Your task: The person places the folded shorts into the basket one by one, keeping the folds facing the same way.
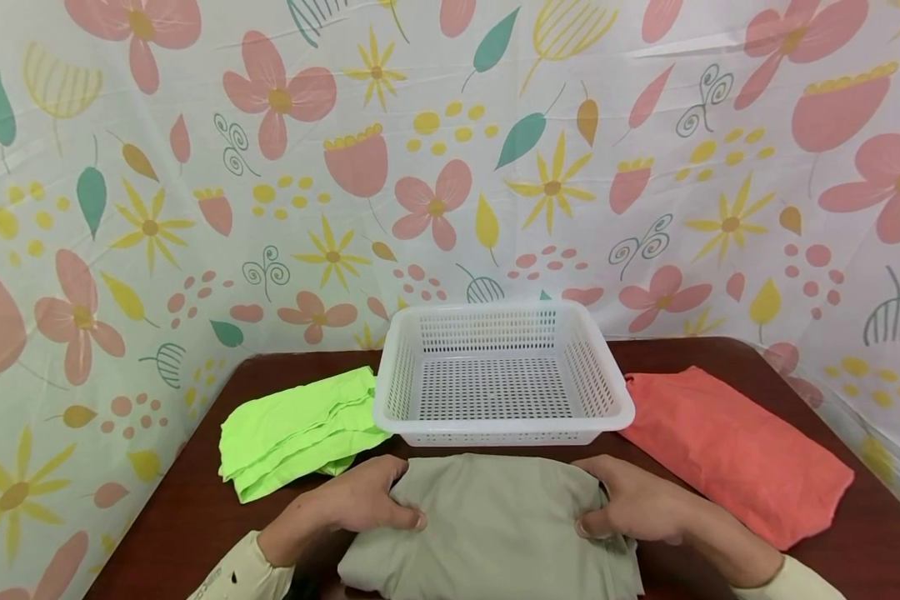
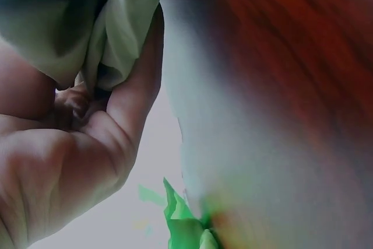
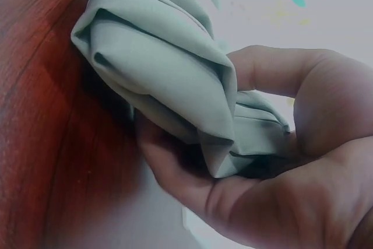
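A folded grey-beige cloth [image 1: 495, 525] spans the space between both hands at the front of the table. My left hand [image 1: 367, 500] grips its left side, thumb on top and the other fingers underneath. On the opposite side my right hand [image 1: 637, 504] holds the cloth the same way. In the right wrist view several folded layers of the cloth [image 3: 157, 68] lie between thumb and fingers, with the fingers below them. The left wrist view shows the cloth [image 2: 122, 21] pinched in the left hand [image 2: 70, 155].
Behind the cloth stands a white plastic basket [image 1: 502, 429] with perforated walls and nothing inside. A folded bright green cloth [image 1: 300, 433] lies left of it, a folded coral-red cloth [image 1: 735, 458] right of it. The dark wooden table [image 1: 172, 517] backs onto a flower-patterned curtain [image 1: 435, 275].
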The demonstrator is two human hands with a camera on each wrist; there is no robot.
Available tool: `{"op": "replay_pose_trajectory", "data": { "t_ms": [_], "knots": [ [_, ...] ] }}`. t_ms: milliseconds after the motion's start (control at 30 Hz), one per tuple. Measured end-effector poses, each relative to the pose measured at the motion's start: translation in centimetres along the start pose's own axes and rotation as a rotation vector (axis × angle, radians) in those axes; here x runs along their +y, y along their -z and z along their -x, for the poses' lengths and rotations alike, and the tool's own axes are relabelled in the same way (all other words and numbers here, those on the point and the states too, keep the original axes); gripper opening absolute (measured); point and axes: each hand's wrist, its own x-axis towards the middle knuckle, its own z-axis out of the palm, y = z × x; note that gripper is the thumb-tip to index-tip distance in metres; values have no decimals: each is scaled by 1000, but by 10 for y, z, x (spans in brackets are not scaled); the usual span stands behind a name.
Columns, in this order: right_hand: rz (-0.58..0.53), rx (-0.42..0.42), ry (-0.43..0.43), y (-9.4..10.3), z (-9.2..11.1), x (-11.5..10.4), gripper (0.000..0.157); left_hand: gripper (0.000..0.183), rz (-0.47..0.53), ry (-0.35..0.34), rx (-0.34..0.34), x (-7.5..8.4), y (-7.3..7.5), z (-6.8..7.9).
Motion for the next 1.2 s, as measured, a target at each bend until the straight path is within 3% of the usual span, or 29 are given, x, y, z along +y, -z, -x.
{"op": "replay_pose_trajectory", "data": {
  "t_ms": [200, 567, 900, 1200],
  "knots": [
    [-35, -16, -4, 1, 1, 0, 53, 23, 19, -20, -16, 2, 0, 2],
    [3, -20, 11, 2, 7, -7, 46, 21, 38, -47, -54, 8, 0, 6],
    [36, -6, -14, 3, 12, -11, 46, 20, 22, -59, -48, 15, -2, 12],
    [32, -1, 17, 5, 17, -19, 46, 21, 12, -62, -54, 23, 0, 15]
  ]
}}
